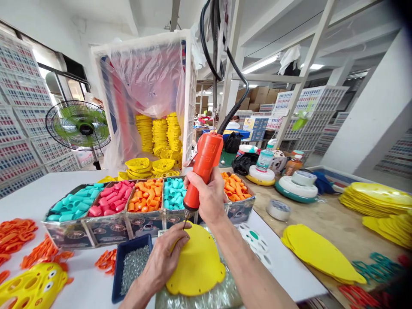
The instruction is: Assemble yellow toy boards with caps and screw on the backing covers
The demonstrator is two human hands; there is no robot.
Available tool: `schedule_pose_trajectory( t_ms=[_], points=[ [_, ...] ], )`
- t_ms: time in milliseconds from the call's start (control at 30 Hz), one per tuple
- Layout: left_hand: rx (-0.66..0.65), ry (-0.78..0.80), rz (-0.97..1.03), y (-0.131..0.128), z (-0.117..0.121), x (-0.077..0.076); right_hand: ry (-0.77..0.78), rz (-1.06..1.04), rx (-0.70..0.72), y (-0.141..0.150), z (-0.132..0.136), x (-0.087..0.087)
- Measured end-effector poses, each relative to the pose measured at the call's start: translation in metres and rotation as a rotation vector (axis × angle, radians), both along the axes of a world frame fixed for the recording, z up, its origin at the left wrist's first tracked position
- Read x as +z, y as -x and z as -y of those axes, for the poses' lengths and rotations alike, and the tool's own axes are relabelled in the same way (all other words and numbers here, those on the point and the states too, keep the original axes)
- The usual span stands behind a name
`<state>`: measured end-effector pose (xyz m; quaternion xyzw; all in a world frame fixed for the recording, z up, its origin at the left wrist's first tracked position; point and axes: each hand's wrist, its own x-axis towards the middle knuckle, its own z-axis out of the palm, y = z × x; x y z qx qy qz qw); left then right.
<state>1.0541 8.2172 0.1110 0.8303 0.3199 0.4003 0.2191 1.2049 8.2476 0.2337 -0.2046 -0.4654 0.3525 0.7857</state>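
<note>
My right hand (210, 195) is wrapped round an orange electric screwdriver (204, 165), which hangs from a cable and points down. Its bit reaches to the upper left edge of a yellow plastic plate (196, 264). On that same edge my left hand (167, 253) rests, thumb and fingers pinched together close to the bit tip; whatever they hold there is too small to make out. Under the yellow plate lies a clear plastic-wrapped pad (174, 301). A dark blue tray (117, 274) full of small metal screws stands left of my left hand.
Boxes (109, 229) of teal, pink and orange plastic parts line the table's back. A yellow spotted toy piece (35, 283) and orange loops (16, 236) lie left. Yellow plates (318, 253) and a tape roll (278, 210) are on the right bench. A fan (85, 126) stands behind.
</note>
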Motion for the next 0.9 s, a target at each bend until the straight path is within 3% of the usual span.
schedule_pose_trajectory(
  t_ms=[300, 600, 733, 900],
  points=[
    [0.069, 0.082, 0.002, 0.006, 0.004, -0.004, -0.021, 0.001, -0.027, -0.001, 0.0, 0.001],
    [0.208, 0.406, 0.126, 0.011, -0.006, -0.007, 0.042, 0.124, -0.235, -0.008, -0.011, -0.013],
    [0.185, 0.531, 0.122, 0.007, -0.013, -0.008, 0.086, 0.15, -0.28, -0.008, -0.02, -0.02],
    [0.13, 0.54, 0.047, -0.001, -0.02, -0.003, 0.102, 0.164, -0.289, -0.005, -0.027, -0.026]
  ],
)
